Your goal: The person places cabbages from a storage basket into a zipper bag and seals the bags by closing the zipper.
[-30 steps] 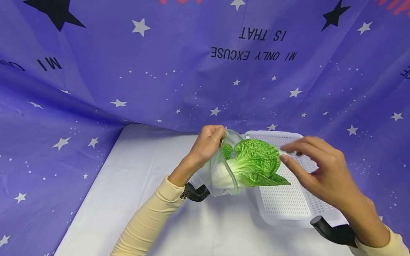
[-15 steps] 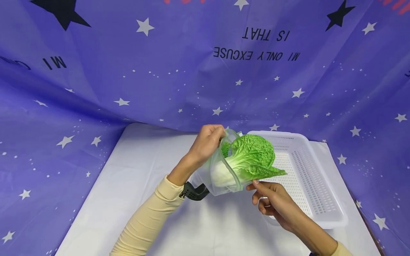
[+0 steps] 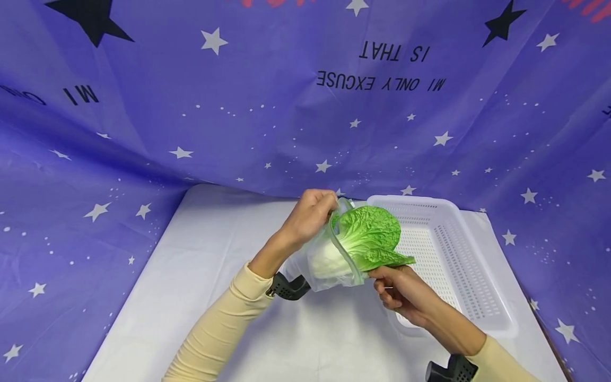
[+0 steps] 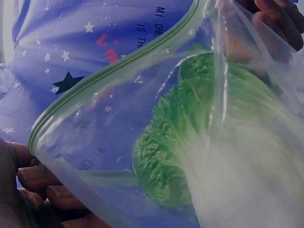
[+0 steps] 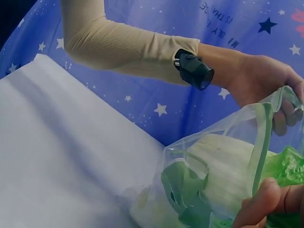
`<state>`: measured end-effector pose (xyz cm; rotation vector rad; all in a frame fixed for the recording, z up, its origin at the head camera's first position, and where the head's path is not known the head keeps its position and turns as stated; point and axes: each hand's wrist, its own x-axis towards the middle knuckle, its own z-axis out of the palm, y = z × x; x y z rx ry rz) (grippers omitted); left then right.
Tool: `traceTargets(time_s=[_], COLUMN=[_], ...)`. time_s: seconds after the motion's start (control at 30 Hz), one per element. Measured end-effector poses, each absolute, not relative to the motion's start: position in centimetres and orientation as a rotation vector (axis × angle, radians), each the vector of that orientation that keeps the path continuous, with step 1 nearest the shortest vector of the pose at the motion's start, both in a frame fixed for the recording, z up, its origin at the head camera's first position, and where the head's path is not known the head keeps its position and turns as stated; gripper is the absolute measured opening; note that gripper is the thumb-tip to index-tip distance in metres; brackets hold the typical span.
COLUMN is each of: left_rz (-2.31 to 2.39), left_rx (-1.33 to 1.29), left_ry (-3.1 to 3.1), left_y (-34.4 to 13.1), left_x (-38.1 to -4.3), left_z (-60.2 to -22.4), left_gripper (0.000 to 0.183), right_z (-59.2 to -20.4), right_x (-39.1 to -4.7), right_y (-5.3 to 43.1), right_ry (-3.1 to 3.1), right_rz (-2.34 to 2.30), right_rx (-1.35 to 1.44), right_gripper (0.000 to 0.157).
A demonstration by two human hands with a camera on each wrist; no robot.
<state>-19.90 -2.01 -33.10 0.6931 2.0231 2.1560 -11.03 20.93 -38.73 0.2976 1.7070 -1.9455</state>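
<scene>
A napa cabbage (image 3: 372, 228) with green leaves and a white base sits part way in a clear zip bag (image 3: 317, 282), base first. Its leaves stick out of the mouth to the right. My left hand (image 3: 310, 215) grips the far corner of the bag's mouth. At the near side of the mouth, under the leaves, my right hand (image 3: 408, 294) pinches the rim between thumb and forefinger, its other fingers curled. Through the film in the left wrist view the cabbage (image 4: 164, 161) shows blurred. More green pieces (image 5: 183, 185) show inside the bag in the right wrist view.
A white perforated plastic basket (image 3: 477, 286) stands at the right of the white-covered table (image 3: 229, 228), partly behind the leaves and right hand. A purple star-printed cloth (image 3: 267, 106) hangs behind the table. Black wrist cameras (image 3: 288, 286) sit under the wrists.
My right hand has come from beyond the leaf tips, down and left to the near rim of the bag, and pinches it. The cabbage has shifted slightly left, deeper into the bag.
</scene>
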Motion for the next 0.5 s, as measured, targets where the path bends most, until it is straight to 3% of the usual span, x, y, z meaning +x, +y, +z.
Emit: traceTargets(time_s=[0.03,0.23,0.5], left_rz=[2.158,2.285,2.373], left_rx=[0.693,0.659,0.645], left_ry=[2.018,1.987,2.057], left_y=[-2.1,-3.2,-4.5], left_x=[-19.9,-20.5,-20.8], left_z=[-33.0,-31.8,-30.5], left_gripper=[0.032,0.031,0.028], right_z=[-38.5,-34.4,-29.0], right_x=[-11.1,-12.0,-12.7], right_y=[20.9,21.7,22.3], right_ry=[1.722,1.89,2.14], right_rz=[-1.948,-2.178,-2.272], right_rx=[0.292,0.072,-0.235], right_gripper=[0.007,0.029,0.029])
